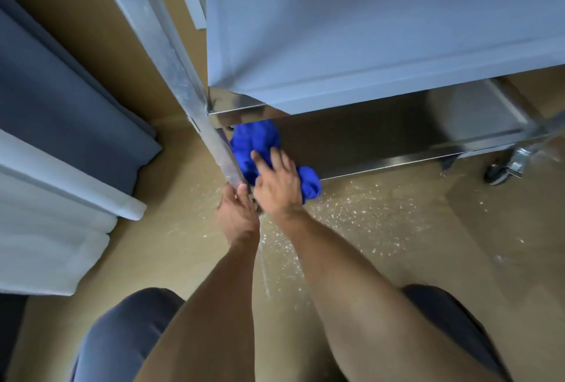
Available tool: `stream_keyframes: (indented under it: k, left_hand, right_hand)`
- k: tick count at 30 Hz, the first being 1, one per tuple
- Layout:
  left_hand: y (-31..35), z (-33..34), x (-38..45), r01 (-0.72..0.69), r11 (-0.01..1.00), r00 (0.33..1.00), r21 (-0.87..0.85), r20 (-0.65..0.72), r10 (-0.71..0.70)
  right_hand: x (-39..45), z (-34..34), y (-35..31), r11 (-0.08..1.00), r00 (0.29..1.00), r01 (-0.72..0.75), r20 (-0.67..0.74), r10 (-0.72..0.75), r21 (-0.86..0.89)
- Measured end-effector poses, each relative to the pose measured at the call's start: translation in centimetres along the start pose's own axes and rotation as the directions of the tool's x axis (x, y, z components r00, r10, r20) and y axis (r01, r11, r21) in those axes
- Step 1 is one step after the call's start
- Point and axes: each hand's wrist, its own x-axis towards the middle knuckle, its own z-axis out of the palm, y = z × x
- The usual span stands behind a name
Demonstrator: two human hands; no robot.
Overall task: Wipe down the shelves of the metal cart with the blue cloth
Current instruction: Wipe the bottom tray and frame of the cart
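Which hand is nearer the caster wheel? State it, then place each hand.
The right hand. It presses the blue cloth on the bottom shelf, on the side toward the caster wheel. The left hand holds the cart's corner post, farther from the wheel.

No text, label, brand, number or sign can be read anywhere in this view.

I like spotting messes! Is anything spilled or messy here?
Yes. Pale crumb-like specks are scattered over the tan floor just in front of the shiny metal cart's bottom shelf, near the crumpled blue cloth. What they are is unclear.
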Motion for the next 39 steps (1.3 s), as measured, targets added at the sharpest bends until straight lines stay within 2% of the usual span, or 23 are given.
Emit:
stream_keyframes:
  k: [3, 5, 6, 10, 12, 14, 16, 18, 19, 21, 24, 26, 28, 33, 35, 37, 39]
  left_hand:
    - [-0.3, 0.1, -0.3, -0.02, 0.995, 0.999, -0.102, -0.038, 0.016]
    - [-0.3, 0.0, -0.6, -0.065, 0.991, 0.997, -0.118, -0.046, 0.06]
    - [-0.4, -0.1, -0.5, -0.084, 0.99, 0.996, -0.109, -0.041, 0.08]
    - [-0.7, 0.0, -0.2, -0.078, 0.995, 0.997, -0.066, -0.006, 0.078]
    - [-0.7, 0.1, -0.3, -0.076, 0.996, 0.997, -0.047, -0.02, 0.075]
    - [-0.7, 0.5, -0.3, -0.072, 0.996, 0.997, -0.053, -0.039, 0.07]
    - [-0.9, 0.9, -0.2, -0.066, 0.996, 0.997, -0.061, -0.055, 0.062]
    - [-1.2, 1.5, -0.2, -0.053, 0.997, 0.996, -0.063, -0.08, 0.048]
    - [-1.1, 1.6, -0.2, -0.033, 0.997, 0.996, -0.069, -0.088, 0.027]
    - [-0.8, 1.8, -0.3, 0.019, 0.997, 0.995, -0.076, -0.091, -0.026]
    - [-0.7, 1.7, -0.2, 0.035, 0.995, 0.996, -0.098, -0.078, -0.042]
    - [-0.8, 1.1, -0.1, 0.021, 0.992, 0.996, -0.124, -0.079, -0.031]
    - [-0.9, 0.7, -0.1, 0.005, 0.982, 0.998, -0.187, -0.068, -0.018]
    - [-0.5, 0.6, -0.6, 0.013, 0.98, 0.995, -0.197, -0.092, -0.032]
    - [0.6, 1.4, -1.2, 0.069, 0.989, 0.988, -0.132, -0.126, -0.086]
    - [2.2, 2.5, -1.8, 0.184, 0.982, 0.971, -0.039, -0.15, -0.187]
    - [3.9, 3.9, -2.5, 0.299, 0.954, 0.94, -0.033, -0.161, -0.301]
  right_hand:
    - [-2.3, 0.8, 0.0, 0.995, 0.997, 0.081, -0.017, -0.082, -0.054]
    - [-1.8, 0.1, 1.8, 0.981, 0.99, 0.141, -0.004, -0.143, -0.136]
    - [-1.4, -0.6, 2.9, 0.978, 0.992, 0.122, -0.003, -0.125, -0.17]
    - [-1.0, -4.0, 9.7, 0.959, 0.988, -0.136, -0.11, 0.112, -0.247]
    - [-1.1, -6.4, 14.5, 0.913, 0.932, -0.339, -0.214, 0.294, -0.225]
    - [-0.6, -8.7, 17.9, 0.846, 0.844, -0.507, -0.293, 0.449, -0.164]
    - [0.4, -9.7, 18.7, 0.798, 0.791, -0.59, -0.287, 0.541, -0.122]
    - [0.9, -9.1, 17.0, 0.786, 0.78, -0.61, -0.252, 0.573, -0.104]
    - [0.9, -8.3, 15.6, 0.802, 0.798, -0.588, -0.239, 0.554, -0.104]
    - [0.5, -6.5, 12.1, 0.877, 0.875, -0.465, -0.21, 0.436, -0.121]
    - [-0.5, -2.8, 6.3, 0.982, 0.986, -0.13, -0.119, 0.114, -0.134]
    - [-1.5, -0.9, 2.9, 0.989, 0.996, 0.08, -0.019, -0.083, -0.122]
    - [-2.2, -0.2, 1.5, 0.983, 0.986, 0.165, 0.029, -0.163, -0.086]
    - [-2.5, -0.2, 3.5, 0.971, 0.972, 0.229, -0.035, -0.232, -0.071]
    - [-3.0, -0.2, 4.4, 0.987, 0.979, 0.159, -0.129, -0.159, -0.004]
    - [-3.5, -0.5, 5.5, 0.998, 0.979, 0.043, -0.203, -0.034, 0.039]
    - [-3.3, -1.6, 7.1, 0.995, 0.963, -0.078, -0.253, 0.093, 0.066]
